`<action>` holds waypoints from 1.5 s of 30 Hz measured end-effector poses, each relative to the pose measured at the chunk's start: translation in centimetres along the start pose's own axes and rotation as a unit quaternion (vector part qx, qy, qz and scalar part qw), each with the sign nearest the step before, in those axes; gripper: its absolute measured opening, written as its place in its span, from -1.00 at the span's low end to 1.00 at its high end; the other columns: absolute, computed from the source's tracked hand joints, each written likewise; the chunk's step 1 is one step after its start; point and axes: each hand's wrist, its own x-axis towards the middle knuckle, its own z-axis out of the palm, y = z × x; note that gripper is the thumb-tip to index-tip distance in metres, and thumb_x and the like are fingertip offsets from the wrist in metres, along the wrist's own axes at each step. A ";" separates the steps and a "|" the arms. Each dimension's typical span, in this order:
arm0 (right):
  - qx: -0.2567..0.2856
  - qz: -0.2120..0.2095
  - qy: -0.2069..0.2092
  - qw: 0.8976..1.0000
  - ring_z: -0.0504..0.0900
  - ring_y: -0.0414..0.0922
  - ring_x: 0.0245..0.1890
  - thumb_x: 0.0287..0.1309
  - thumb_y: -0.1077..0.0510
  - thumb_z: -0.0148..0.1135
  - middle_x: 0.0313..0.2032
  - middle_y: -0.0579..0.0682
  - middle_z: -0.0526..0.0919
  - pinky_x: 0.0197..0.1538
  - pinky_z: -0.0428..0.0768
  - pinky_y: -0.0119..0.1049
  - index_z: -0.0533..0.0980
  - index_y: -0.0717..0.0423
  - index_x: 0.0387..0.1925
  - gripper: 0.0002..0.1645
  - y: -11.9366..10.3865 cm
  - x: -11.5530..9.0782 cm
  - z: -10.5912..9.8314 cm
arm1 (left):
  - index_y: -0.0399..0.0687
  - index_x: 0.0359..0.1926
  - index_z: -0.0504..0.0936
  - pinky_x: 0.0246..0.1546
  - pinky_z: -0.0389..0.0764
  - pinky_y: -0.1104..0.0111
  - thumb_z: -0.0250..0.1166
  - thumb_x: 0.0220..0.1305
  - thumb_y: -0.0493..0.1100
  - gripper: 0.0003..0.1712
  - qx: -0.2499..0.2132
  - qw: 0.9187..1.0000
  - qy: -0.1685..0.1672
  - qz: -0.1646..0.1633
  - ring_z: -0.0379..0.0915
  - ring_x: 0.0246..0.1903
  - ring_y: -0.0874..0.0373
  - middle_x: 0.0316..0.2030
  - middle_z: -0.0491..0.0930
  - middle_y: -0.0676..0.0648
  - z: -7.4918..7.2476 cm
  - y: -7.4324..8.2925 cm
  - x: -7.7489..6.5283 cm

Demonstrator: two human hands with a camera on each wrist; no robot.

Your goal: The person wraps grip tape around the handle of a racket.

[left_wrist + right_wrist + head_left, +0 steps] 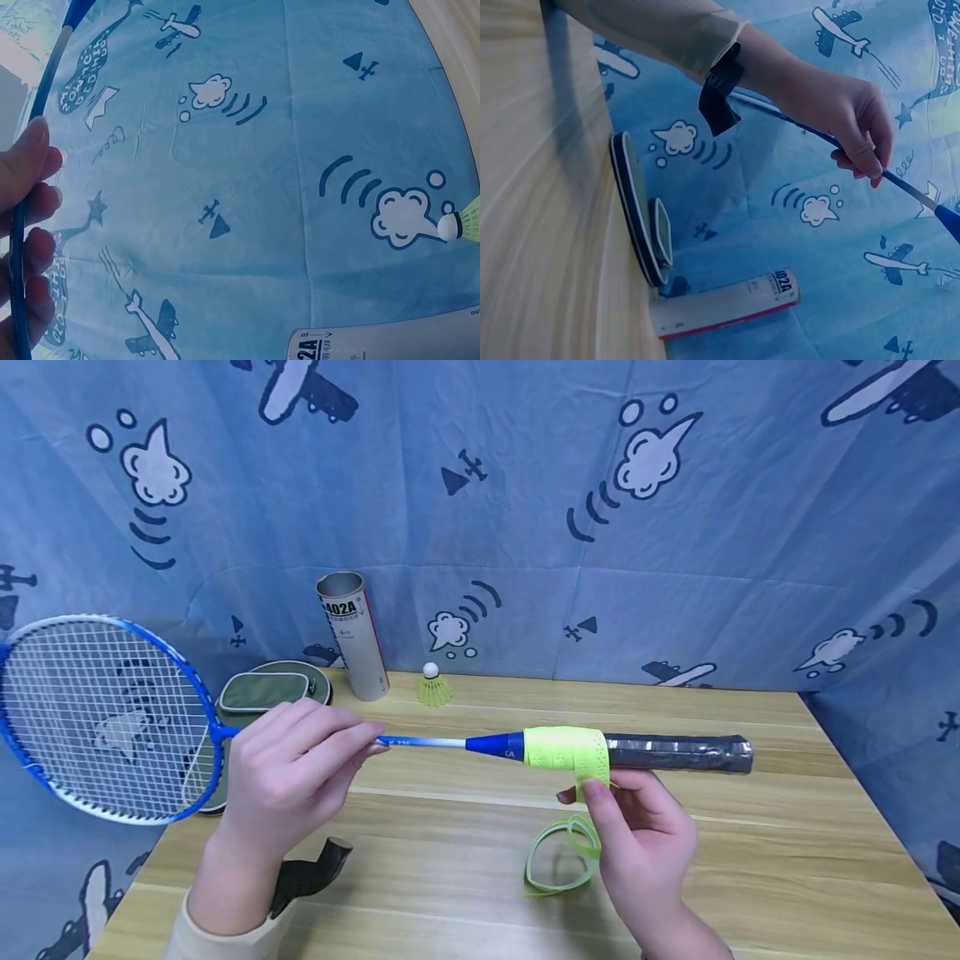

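One racket (495, 746) is held above the table (757, 860). Leftmost, behind it, sits a bag (266, 692); my left hand (288, 772) curls round the racket's shaft (431, 742), with a tube (356, 647) and shuttlecock (434, 692) beyond. I'd wrap the yellow tape (558, 747) taut and evenly lapped, minding the loose coil (530, 862) below the racket; my right hand (648, 843) pinches the tape's hanging stretch.

a wood-grain table (450, 827) bears a green case (264, 692), upright tube (356, 647) and yellow shuttlecock (433, 688).
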 end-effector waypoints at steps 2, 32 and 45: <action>0.000 -0.001 0.000 1.000 0.79 -0.11 -0.39 0.15 0.69 0.15 -0.29 0.10 0.77 -0.22 0.75 -0.34 0.54 0.65 -0.23 -0.85 0.0 0.0 0.0 | -0.17 -0.40 0.80 -0.61 0.42 0.24 0.31 0.47 -0.07 -0.66 0.003 1.000 0.001 -0.003 0.48 -0.61 0.05 -0.52 0.69 -0.04 0.0 0.0 0.0; 0.001 -0.001 0.020 1.000 0.82 -0.08 -0.31 0.11 0.66 0.26 -0.26 0.11 0.80 -0.11 0.75 -0.33 0.57 0.63 -0.29 -0.90 0.2 0.0 0.0 | -0.18 -0.43 0.80 -0.54 0.48 0.17 0.31 0.47 -0.08 -0.64 0.003 1.000 0.016 0.012 0.51 -0.56 0.00 -0.53 0.66 -0.07 0.2 -0.1 0.0; -0.002 -0.027 0.029 0.999 0.79 -0.10 -0.36 0.11 0.60 0.33 -0.28 0.11 0.79 -0.17 0.74 -0.35 0.55 0.68 -0.35 -0.89 0.3 0.0 0.0 | -0.22 -0.37 0.79 -0.45 0.42 0.24 0.28 0.49 -0.08 -0.64 -0.019 1.000 -0.011 0.002 0.44 -0.50 -0.02 -0.45 0.61 -0.13 0.3 -0.1 -0.2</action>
